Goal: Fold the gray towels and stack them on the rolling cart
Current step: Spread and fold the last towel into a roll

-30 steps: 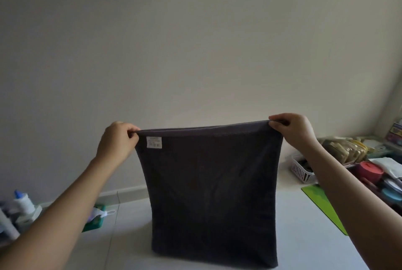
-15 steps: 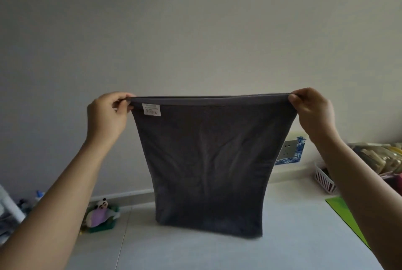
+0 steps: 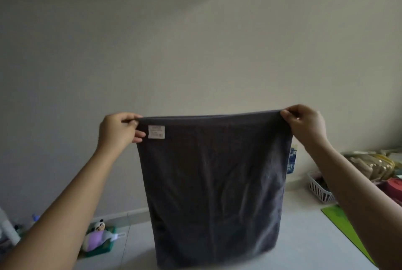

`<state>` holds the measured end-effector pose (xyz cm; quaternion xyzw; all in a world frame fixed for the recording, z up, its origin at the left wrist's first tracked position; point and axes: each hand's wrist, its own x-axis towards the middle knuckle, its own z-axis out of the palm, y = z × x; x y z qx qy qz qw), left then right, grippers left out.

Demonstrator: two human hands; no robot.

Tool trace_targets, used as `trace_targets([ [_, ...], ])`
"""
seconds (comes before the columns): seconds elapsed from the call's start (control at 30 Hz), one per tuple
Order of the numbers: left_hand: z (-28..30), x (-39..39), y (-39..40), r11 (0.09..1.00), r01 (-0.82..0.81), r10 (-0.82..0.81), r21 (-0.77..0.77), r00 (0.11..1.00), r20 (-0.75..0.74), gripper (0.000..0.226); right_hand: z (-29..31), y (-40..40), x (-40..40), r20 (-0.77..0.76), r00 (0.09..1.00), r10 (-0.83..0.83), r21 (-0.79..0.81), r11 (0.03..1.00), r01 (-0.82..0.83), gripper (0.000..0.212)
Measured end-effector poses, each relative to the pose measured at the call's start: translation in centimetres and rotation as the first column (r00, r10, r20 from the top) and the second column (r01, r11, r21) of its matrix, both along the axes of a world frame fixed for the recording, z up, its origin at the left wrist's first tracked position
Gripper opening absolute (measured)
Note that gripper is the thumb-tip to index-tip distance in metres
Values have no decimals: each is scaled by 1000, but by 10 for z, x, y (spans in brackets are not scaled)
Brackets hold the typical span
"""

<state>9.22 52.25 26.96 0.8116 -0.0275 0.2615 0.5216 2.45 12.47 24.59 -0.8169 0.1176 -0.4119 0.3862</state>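
A dark gray towel [image 3: 213, 187] hangs stretched in the air in front of me, doubled over, with a white label near its top left corner. My left hand [image 3: 118, 131] pinches the top left corner. My right hand [image 3: 305, 125] pinches the top right corner. The towel's lower edge hangs just above the white table [image 3: 304, 245]. No rolling cart is in view.
A white slotted basket [image 3: 318, 189] and packed goods [image 3: 378, 167] crowd the table's right side, next to a green mat [image 3: 345, 228]. On the floor at the left sits a green bin with a panda toy [image 3: 99, 239]. A plain wall stands behind.
Both hands raised the towel, lifting its lower edge off the table, then lowered it a little. The hands have spread slightly wider than one second ago.
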Motion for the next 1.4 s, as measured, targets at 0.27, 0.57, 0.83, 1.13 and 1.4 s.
trace_targets([
  [0.27,6,41,-45,984,35,-34,-175,999,11,30,2,-36,55,40,965,261,391,884,-255,9],
  [0.57,52,-3,-76,971,7,66,-239,953,296,28,57,-67,30,275,882,382,303,836,-457,9],
  [0.83,-25,-109,-69,968,90,-46,-235,982,184,30,-15,-79,-56,154,865,478,290,815,-502,10],
  [1.13,-190,-205,-44,937,61,-163,-343,947,-277,21,-172,-62,-143,-191,860,474,476,811,-341,12],
  [1.4,-255,-253,-24,973,-1,-121,-230,849,-514,16,-237,-55,-185,-377,806,456,516,826,-227,12],
])
